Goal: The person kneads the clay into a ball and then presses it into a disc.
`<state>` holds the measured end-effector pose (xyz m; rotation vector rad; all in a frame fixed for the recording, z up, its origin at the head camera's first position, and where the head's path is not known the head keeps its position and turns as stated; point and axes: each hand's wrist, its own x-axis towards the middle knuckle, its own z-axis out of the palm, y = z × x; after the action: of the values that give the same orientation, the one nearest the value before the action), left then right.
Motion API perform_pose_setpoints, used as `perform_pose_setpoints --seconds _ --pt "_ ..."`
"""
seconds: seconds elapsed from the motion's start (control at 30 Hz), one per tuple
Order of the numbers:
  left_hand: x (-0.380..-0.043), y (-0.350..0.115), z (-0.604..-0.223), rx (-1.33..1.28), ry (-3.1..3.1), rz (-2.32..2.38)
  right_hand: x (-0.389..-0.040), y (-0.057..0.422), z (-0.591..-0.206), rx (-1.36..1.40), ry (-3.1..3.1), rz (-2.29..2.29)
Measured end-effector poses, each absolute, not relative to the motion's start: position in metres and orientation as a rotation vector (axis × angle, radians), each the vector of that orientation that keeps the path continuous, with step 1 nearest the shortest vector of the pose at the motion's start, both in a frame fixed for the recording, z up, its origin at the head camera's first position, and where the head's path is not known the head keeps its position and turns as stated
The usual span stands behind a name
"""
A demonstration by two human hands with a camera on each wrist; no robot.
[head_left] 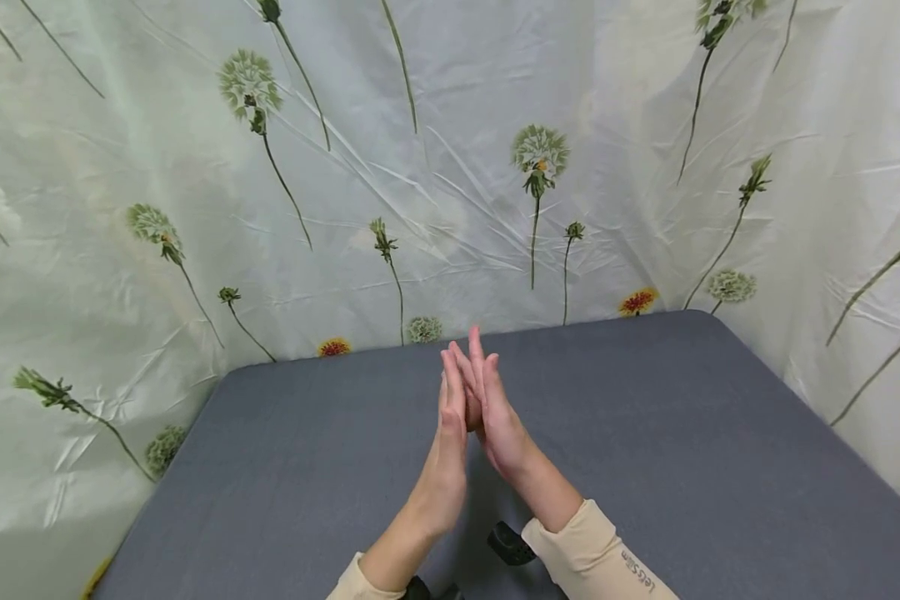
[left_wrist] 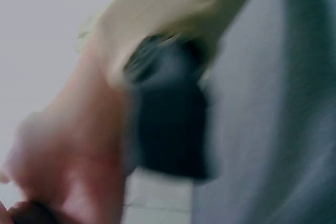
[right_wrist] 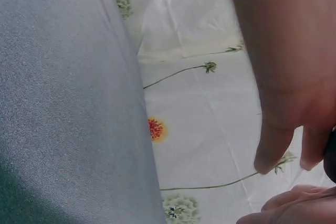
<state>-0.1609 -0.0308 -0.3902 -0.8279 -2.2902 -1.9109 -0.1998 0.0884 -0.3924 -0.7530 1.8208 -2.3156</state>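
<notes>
Both hands are raised over the grey table, palms facing and fingers pointing up and away in the head view. The left hand (head_left: 447, 446) and the right hand (head_left: 501, 421) press toward each other with straight fingers. Between the palms sits a small brown rounded lump (head_left: 473, 413), mostly hidden by the hands; its kind I cannot tell. A dark part of this lump (left_wrist: 32, 213) shows at the bottom left corner of the blurred left wrist view. In the right wrist view, the dark lump (right_wrist: 331, 157) peeks in at the right edge, among fingers.
The grey padded table (head_left: 307, 467) spreads under the hands. Behind it hangs a pale cloth (head_left: 465, 200) printed with dandelions. A black device (head_left: 510, 543) sits by the right cuff, and another black piece (head_left: 417, 588) is under the left cuff.
</notes>
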Motion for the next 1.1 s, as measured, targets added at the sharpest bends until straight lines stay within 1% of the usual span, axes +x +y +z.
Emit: perform_pose_setpoints --seconds 0.13,0.27,0.37,0.53,0.6,0.7,0.9,1.0,1.1 --pt "-0.184 -0.035 -0.376 -0.715 -2.260 -1.977 -0.199 0.082 -0.395 -0.759 1.811 -2.305" --pt "-0.203 -0.040 -0.376 -0.608 -2.246 -2.051 -0.196 0.076 -0.397 -0.792 1.924 -2.238" --pt "-0.197 -0.040 -0.383 -0.617 -2.257 -2.072 -0.195 0.078 -0.394 -0.793 1.981 -2.252" --pt "-0.164 -0.032 -0.395 -0.743 -2.320 -1.996 -0.197 0.089 -0.387 -0.773 1.946 -2.304" --pt "-0.160 -0.030 -0.393 -0.767 -2.296 -1.971 -0.199 0.091 -0.387 -0.775 1.908 -2.286" --pt "-0.169 -0.032 -0.383 -0.720 -2.232 -2.014 -0.200 0.087 -0.390 -0.765 1.870 -2.264" --pt "-0.199 -0.041 -0.374 -0.531 -2.151 -2.143 -0.192 0.073 -0.396 -0.801 2.010 -2.174" --pt "-0.201 -0.043 -0.376 -0.528 -2.160 -2.155 -0.190 0.071 -0.393 -0.857 2.072 -2.183" --pt "-0.192 -0.039 -0.382 -0.564 -2.207 -2.172 -0.190 0.076 -0.386 -0.899 2.112 -2.227"
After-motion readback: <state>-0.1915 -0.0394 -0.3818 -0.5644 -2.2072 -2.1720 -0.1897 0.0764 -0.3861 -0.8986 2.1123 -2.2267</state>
